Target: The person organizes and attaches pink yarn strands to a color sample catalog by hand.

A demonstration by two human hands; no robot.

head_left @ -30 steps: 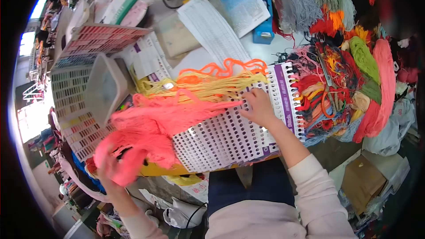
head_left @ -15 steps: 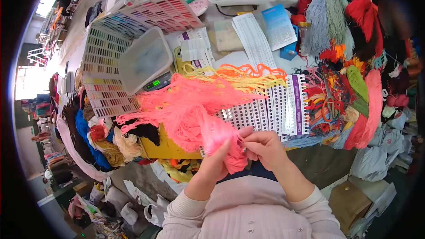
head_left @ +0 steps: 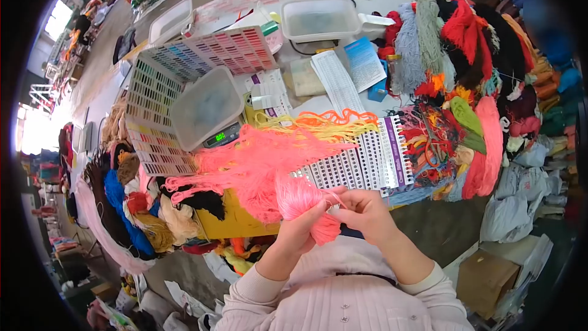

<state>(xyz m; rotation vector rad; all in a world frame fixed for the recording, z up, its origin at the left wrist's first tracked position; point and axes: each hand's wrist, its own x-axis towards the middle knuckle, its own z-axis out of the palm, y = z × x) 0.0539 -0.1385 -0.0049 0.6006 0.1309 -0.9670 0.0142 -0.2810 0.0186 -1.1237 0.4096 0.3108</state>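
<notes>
A large bundle of coral-pink yarn [head_left: 251, 168] spreads over the near side of the table, and its gathered end hangs at the front edge. My left hand [head_left: 301, 228] is wrapped round that gathered end. On its right, my right hand [head_left: 361, 211] is closed in a pinch on a loose strand of the same pink yarn, close to my left fingertips. Perforated cards [head_left: 343, 170] with a purple-edged strip [head_left: 399, 150] lie behind my right hand. Yellow and orange strands [head_left: 343, 119] run along the back of the bundle.
Colour charts [head_left: 153, 98] stand at the left beside a translucent tub [head_left: 207, 107] on a scale [head_left: 222, 136]. Another tub [head_left: 321, 19], printed sheets [head_left: 337, 79] and a blue leaflet [head_left: 365, 64] lie further back. Mixed yarns [head_left: 429, 141] with scissors among them fill the right.
The view has shifted, showing more of the table's far edge. My right hand has drawn a pink strand out beside the bundle's gathered end. The scale's reading has changed.
</notes>
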